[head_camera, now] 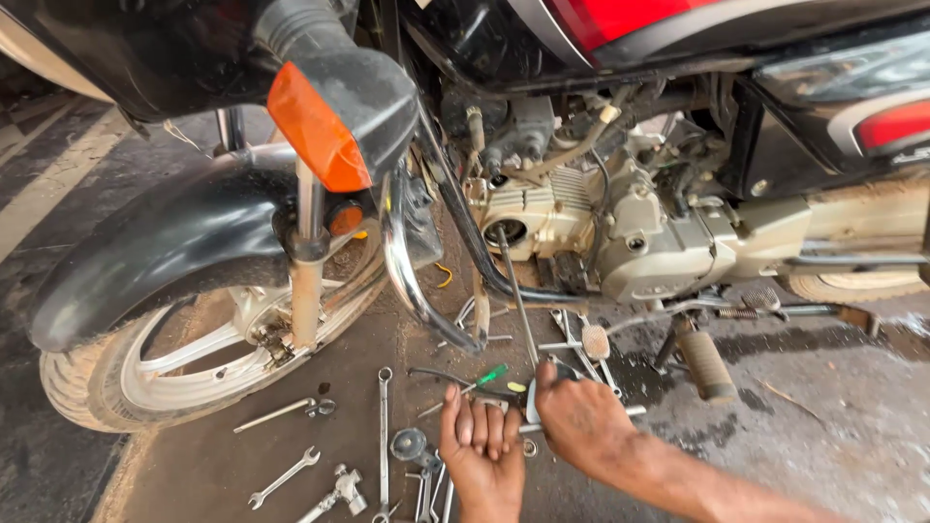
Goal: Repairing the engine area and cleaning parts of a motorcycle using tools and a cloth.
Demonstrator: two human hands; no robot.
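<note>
Two hands: we see our left hand (481, 455) and right hand (578, 418) low down, close together, over the tools on the floor.
Left hand: palm up, fingers curled loosely; we cannot tell if anything lies in it.
Right hand: closed on a small dark tool (542, 385) with a shiny part, just beside the left fingers.
Long rod: a thin metal rod (516, 295) runs from near the right hand up to a round hole in the engine (581, 228).
Boxes or trays: the tools lie loose on the concrete floor (823, 426).
Hard to see: the tool in the right hand is mostly covered by the fingers, so we cannot name it. The motorcycle's top is cut off by the edge.
Tools around: a green-handled screwdriver (489, 375), a long spanner (384, 426), two more spanners (284, 476) (276, 415) and a round metal part (408, 446).
Other things: the front wheel (145, 378) with its black mudguard (165, 247), an orange turn light (315, 126), a chrome guard bar (407, 281) and a footrest (705, 366).
</note>
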